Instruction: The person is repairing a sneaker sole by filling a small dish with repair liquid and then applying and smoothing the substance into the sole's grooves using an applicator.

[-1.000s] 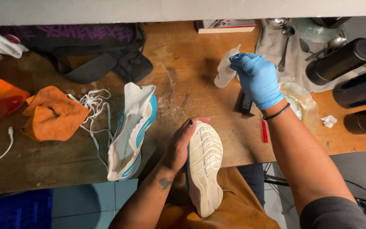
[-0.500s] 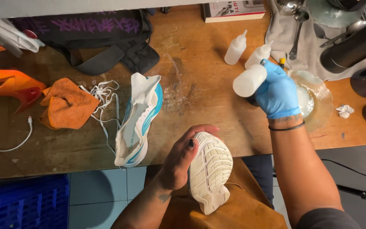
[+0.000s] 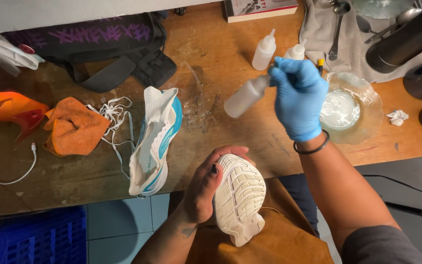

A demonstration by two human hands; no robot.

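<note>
Warm even light, soft shadows, sharp

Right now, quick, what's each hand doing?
Left hand: closed around the white shoe, sole up.
Right hand, blue-gloved: closed on a small squeeze bottle above the wooden table.

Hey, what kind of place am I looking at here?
Probably a shoe-cleaning or repair workbench: a worn wooden bench, a white sneaker held sole-up by the left hand, a squeeze bottle in the gloved right hand, and an orange cloth.
</note>
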